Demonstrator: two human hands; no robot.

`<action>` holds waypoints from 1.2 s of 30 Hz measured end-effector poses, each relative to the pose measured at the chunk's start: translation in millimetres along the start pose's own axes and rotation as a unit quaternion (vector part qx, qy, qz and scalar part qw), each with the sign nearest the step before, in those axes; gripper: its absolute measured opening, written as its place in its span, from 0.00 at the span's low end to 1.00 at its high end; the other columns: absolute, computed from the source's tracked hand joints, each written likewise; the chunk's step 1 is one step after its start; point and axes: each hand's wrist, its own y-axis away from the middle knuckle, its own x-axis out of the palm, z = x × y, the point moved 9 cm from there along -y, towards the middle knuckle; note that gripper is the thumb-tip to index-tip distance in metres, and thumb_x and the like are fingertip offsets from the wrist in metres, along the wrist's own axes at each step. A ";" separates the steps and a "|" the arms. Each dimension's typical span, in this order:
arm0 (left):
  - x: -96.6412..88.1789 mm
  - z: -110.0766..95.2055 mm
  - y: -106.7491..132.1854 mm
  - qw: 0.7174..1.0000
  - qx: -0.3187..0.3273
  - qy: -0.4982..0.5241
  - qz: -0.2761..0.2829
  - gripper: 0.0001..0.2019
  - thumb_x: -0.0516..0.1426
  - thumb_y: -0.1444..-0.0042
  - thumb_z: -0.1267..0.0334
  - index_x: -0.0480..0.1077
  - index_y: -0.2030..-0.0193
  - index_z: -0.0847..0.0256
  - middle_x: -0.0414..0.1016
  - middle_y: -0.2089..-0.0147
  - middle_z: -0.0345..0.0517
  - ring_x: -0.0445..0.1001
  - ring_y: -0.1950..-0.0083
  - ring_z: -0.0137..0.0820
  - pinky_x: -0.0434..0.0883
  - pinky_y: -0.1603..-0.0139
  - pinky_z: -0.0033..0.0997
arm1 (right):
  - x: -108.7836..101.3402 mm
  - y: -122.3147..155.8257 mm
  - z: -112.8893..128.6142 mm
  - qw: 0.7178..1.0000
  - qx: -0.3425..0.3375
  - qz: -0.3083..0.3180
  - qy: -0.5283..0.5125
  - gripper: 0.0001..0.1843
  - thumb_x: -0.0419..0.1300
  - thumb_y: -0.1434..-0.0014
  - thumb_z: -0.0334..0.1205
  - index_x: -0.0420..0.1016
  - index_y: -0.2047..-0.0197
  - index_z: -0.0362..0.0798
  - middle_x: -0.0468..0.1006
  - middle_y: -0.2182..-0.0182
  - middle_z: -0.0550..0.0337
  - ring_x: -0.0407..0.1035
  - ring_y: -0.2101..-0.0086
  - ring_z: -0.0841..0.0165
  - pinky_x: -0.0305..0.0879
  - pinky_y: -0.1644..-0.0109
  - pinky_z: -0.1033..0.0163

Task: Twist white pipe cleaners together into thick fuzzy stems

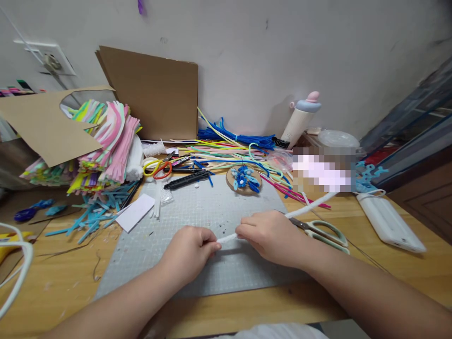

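Note:
A white pipe cleaner [310, 203] runs from between my two hands out to the right across the table. My left hand [190, 252] is closed in a pinch on its near end, over the grey cutting mat [197, 212]. My right hand [271, 235] is closed around the same white pipe cleaner a little further along. Both hands hover just above the mat's front half.
Pale green scissors [326, 231] lie right of my right hand. A round coaster with blue loops [244, 179], orange-handled scissors [163, 168], heaps of coloured pipe cleaners [106, 146], cardboard sheets [155, 94], a bottle [300, 120] and a white case [390, 221] surround the mat.

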 end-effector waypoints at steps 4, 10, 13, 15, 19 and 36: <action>-10.0 -12.6 1.1 0.993 0.062 -0.087 -0.048 0.09 0.55 0.45 0.60 0.74 0.73 0.56 0.77 0.75 0.40 0.72 0.70 0.33 0.60 0.66 0.32 | -0.8 -0.6 -8.7 0.998 0.026 0.015 -0.050 0.08 0.52 0.41 0.34 0.71 0.67 0.48 0.76 0.70 0.62 0.67 0.70 0.70 0.48 0.70 0.64; -26.6 -23.0 8.3 0.964 0.158 -0.157 -0.147 0.09 0.57 0.44 0.64 0.71 0.56 0.56 0.79 0.60 0.41 0.73 0.61 0.34 0.61 0.58 0.36 | -1.9 1.4 -33.2 0.986 0.117 0.019 -0.121 0.12 0.51 0.38 0.40 0.75 0.66 0.48 0.78 0.70 0.58 0.69 0.70 0.69 0.51 0.70 0.66; -29.7 -25.2 10.3 0.948 0.182 -0.194 -0.175 0.06 0.54 0.42 0.66 0.71 0.59 0.58 0.78 0.62 0.43 0.73 0.62 0.33 0.60 0.58 0.36 | 3.1 2.7 -39.2 0.976 0.138 0.037 -0.162 0.12 0.53 0.39 0.41 0.75 0.68 0.48 0.78 0.72 0.59 0.68 0.72 0.69 0.50 0.72 0.66; -30.4 -28.0 11.5 0.939 0.197 -0.215 -0.184 0.07 0.52 0.41 0.67 0.72 0.63 0.59 0.78 0.65 0.43 0.73 0.64 0.33 0.60 0.59 0.36 | 8.2 3.4 -40.3 0.968 0.145 0.057 -0.198 0.12 0.53 0.40 0.42 0.75 0.69 0.49 0.77 0.73 0.60 0.67 0.73 0.70 0.50 0.73 0.67; -27.7 -31.8 13.0 0.934 0.212 -0.227 -0.177 0.10 0.51 0.40 0.65 0.73 0.67 0.59 0.77 0.68 0.43 0.72 0.66 0.33 0.60 0.61 0.36 | 10.6 4.0 -37.8 0.969 0.140 0.065 -0.194 0.12 0.53 0.40 0.42 0.75 0.69 0.49 0.77 0.74 0.62 0.66 0.74 0.71 0.49 0.73 0.67; 30.9 -4.7 8.7 0.868 -0.070 0.443 0.213 0.13 0.60 0.53 0.54 0.69 0.72 0.65 0.72 0.77 0.39 0.67 0.76 0.24 0.62 0.71 0.24 | -55.0 9.2 -6.7 0.987 -0.046 -0.143 0.065 0.12 0.48 0.36 0.32 0.71 0.65 0.52 0.74 0.70 0.62 0.64 0.60 0.68 0.42 0.44 0.52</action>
